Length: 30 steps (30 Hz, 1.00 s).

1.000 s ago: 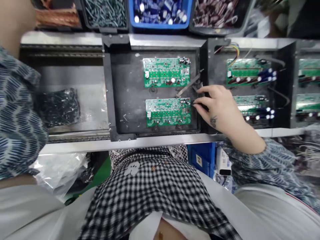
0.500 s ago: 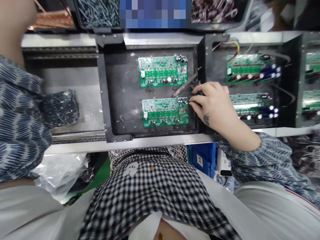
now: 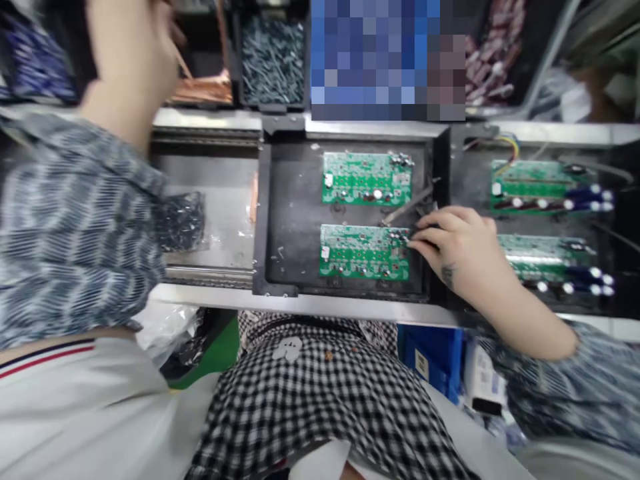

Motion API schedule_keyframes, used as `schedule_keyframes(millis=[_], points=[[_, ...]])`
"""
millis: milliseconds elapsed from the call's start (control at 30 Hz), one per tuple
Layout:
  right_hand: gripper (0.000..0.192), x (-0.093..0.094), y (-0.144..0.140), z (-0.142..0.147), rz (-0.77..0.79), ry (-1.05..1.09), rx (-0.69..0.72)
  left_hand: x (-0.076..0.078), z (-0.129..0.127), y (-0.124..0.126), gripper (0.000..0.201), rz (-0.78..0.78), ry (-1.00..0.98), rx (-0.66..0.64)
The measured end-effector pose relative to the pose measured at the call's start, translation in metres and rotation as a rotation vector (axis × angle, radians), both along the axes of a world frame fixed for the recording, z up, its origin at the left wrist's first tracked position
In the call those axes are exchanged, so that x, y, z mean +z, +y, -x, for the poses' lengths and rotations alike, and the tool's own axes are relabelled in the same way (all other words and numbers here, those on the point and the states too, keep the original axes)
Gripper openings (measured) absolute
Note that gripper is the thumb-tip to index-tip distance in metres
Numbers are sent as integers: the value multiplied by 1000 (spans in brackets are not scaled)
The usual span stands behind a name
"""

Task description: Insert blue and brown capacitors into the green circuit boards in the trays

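- The right hand (image 3: 460,250) sits at the right edge of the near circuit board (image 3: 364,252). Its fingers (image 3: 425,241) are pinched close together right at the board's corner, touching it – whether they're gripping something tiny there is too blurry to tell.
- That near board lies flat in a black tray (image 3: 290,220), near the tray's front right corner. A second circuit board (image 3: 367,179) lies just behind it in the same tray, apart from the first.
- A thin metal strip (image 3: 406,207) lies at an angle between the two boards, just above the right hand's fingertips.
- The left hand (image 3: 133,47) is up at the far left, raised over the bins at the back. It's touching or nearly touching the bin of copper-coloured parts (image 3: 203,89), but its fingers are mostly cut off by the frame, so no telling how they're set.
- Next to that is a bin of grey screws (image 3: 273,60).
- To the right, another tray (image 3: 470,193) holds two more boards (image 3: 537,187) with blue parts fitted and coloured wires coming off.
- A bag of dark parts (image 3: 183,220) lies on the metal tabletop (image 3: 225,220) left of the black tray.
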State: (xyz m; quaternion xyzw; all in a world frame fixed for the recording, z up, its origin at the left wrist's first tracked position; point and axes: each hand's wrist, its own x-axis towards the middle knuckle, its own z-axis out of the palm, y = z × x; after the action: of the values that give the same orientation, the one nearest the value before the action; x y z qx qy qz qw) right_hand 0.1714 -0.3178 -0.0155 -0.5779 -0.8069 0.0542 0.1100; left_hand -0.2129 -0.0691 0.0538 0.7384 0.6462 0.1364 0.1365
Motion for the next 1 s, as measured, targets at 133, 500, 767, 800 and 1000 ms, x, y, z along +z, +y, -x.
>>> schedule_keyframes(millis=[133, 500, 767, 800, 1000], points=[[15, 15, 10, 6, -165, 148, -68, -25, -4, 4, 12, -69, -401, -196], [20, 62, 75, 83, -260, 87, -44, -26, -125, -112, 21, 370, -705, -456], [22, 53, 87, 75, -57, 51, 102, -28, -125, -107, 31, 169, -374, -648], [21, 48, 91, 70, -26, 67, 130, -30, -125, -103, 33, 159, -344, -660], [14, 10, 134, 33, 79, 58, 146, -55, -108, -60, 41, 21, -226, -559]])
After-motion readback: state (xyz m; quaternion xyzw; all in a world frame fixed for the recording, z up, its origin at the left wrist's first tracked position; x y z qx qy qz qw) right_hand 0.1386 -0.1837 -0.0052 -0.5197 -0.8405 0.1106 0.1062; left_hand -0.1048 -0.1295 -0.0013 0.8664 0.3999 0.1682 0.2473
